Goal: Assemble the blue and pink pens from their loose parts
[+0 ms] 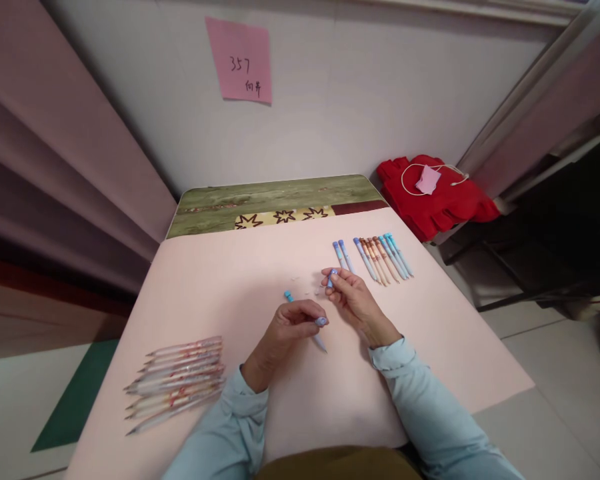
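Left hand grips a blue pen above the pink table cover; right hand pinches a small blue cap. Capped pens lie beyond; uncapped pens lie at left.

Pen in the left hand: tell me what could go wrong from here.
1. The pen sticks out on both sides of the left hand. A loose grip could let it slip onto the table.
2. The small blue piece is pinched only at the fingertips of the right hand. It might drop and roll away.
3. The pile of pens lies near the table's left edge. A sleeve could nudge some off.
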### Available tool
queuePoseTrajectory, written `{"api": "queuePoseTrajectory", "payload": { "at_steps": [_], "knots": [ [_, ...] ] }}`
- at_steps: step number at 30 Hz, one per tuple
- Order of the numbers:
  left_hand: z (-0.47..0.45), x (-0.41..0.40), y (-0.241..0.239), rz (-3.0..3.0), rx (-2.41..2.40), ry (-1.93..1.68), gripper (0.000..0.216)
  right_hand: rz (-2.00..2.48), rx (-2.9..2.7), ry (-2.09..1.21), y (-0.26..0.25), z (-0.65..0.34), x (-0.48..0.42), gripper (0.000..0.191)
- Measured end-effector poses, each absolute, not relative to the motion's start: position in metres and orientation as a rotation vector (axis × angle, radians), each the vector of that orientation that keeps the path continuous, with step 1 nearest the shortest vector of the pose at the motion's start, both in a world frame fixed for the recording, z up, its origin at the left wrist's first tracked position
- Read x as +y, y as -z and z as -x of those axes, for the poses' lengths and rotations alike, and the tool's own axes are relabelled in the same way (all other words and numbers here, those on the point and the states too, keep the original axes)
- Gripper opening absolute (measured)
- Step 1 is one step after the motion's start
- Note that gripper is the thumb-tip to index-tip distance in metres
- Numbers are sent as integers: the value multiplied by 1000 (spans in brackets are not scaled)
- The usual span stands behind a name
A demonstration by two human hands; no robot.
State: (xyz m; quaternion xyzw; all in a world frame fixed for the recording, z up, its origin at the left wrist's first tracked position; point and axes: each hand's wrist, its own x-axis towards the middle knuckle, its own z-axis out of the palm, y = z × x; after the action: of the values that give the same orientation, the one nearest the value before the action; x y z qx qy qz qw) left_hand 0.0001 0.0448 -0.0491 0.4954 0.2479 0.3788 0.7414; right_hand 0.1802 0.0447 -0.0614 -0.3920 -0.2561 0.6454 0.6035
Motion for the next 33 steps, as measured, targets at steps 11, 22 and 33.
{"api": "queuePoseTrajectory", "payload": {
  "at_steps": [11,22,33],
  "knots": [
    [-1,44,53,-1012,522,-811,16,912,-531,-1506,60,-180,45,31],
    [-5,45,56,-785,559,-809,16,1080,-664,-1246,57,-191,47,37],
    [-2,55,56,-673,758,-1014,24,2023,-1672,-320,62,-187,36,17]
  ]
}}
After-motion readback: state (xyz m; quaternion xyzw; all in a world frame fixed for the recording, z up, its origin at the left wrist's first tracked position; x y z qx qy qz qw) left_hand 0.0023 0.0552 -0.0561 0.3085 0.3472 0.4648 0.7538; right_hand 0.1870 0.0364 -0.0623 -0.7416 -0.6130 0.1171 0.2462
